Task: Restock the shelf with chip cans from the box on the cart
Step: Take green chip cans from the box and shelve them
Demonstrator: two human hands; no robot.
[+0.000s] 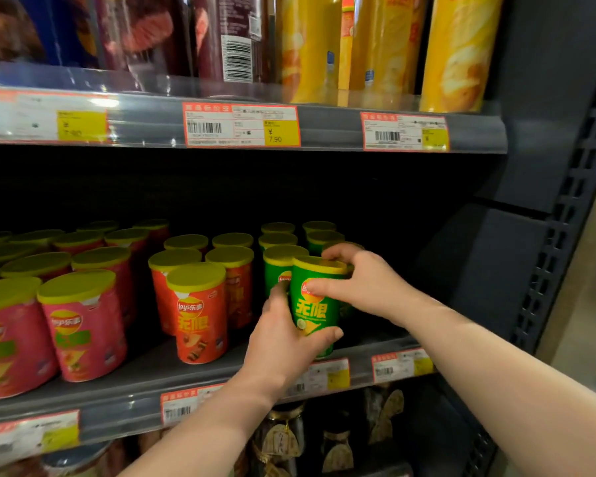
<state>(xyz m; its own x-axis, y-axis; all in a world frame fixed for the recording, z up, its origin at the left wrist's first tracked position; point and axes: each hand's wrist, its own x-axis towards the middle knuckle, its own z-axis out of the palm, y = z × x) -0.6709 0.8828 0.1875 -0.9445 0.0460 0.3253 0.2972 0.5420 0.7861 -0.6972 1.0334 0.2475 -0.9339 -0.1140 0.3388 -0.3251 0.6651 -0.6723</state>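
Hands: both clamped on one green can (pixel 315 304), close together, L low, R high.
Left hand (pixel 283 342): grips lower part of the can; thumb lies across lower front, fingers wrap round its left side.
Right hand (pixel 362 284): grips upper part; thumb on front by the logo, fingers curled over lid rim & far side.
Can position: upright, yellow lid on, held btwn the two hands at front edge of middle shelf (pixel 145 370), near its right end. Base partly hidden by L thumb; can't tell if it sits on the shelf or is just above it.
Green row (pixel 279 266): same kind of can, directly behind & just left of the held one, in files running to the back; nearest one is touching or almost touching it, can't tell which.
Orange cans (pixel 200 315): next group left; one stands fwd near shelf lip, apart from L hand.
Pink cans (pixel 83 325): further left, several rows deep.
Price tags (pixel 338 373): on shelf lip just below the hands; L wrist covers part of one.
Upper shelf: tall yellow cans (pixel 458 53) at right, tall dark cans (pixel 227 36) w/ barcode in the middle.
Lower shelf: jars (pixel 283 438) w/ paper tags, dim.
Frame: grey perforated upright (pixel 565 235) at right.
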